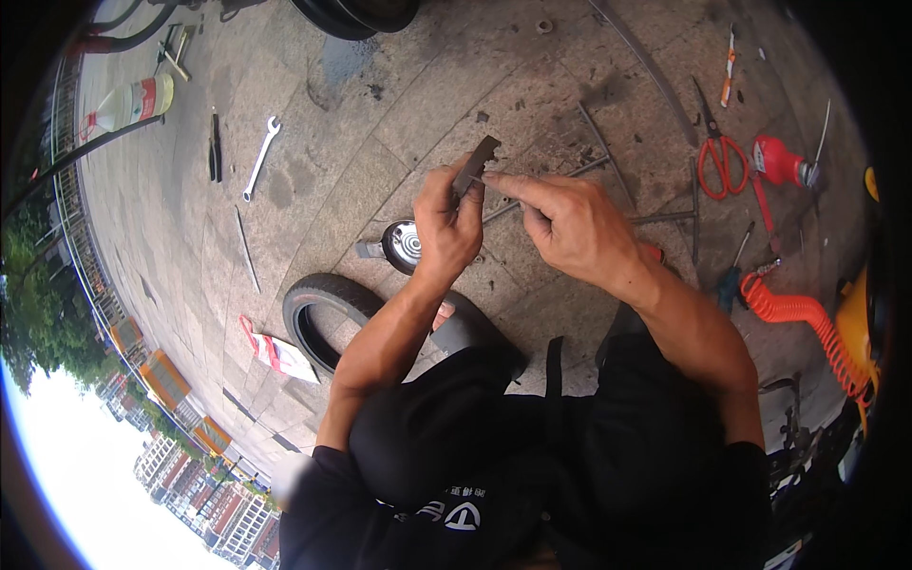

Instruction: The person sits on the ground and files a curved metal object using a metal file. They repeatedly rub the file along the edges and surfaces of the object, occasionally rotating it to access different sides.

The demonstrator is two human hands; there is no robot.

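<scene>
My left hand (pixel 446 228) is closed around a short, flat, dark grey strip (pixel 480 160) with a ragged edge near its far end. Its material is hard to tell. My right hand (pixel 581 228) points with its index finger outstretched, the fingertip at the strip's edge. The right thumb hangs apart from that finger, and the other fingers are curled, partly hidden. Just behind my left wrist lies a round metal drum-like part (pixel 402 243) with a black rim. A small black tyre (pixel 309 296) rests on the paving beside my left forearm, which covers part of it.
To the left lie a wrench (pixel 261 159), pliers (pixel 216 147), a thin rod (pixel 247 249) and a plastic bottle (pixel 133 103). On the right are orange-handled scissors (pixel 724 169), a red bottle (pixel 781 161), a screwdriver (pixel 730 285) and a coiled orange hose (pixel 798 311). Dark strips (pixel 655 76) lie ahead.
</scene>
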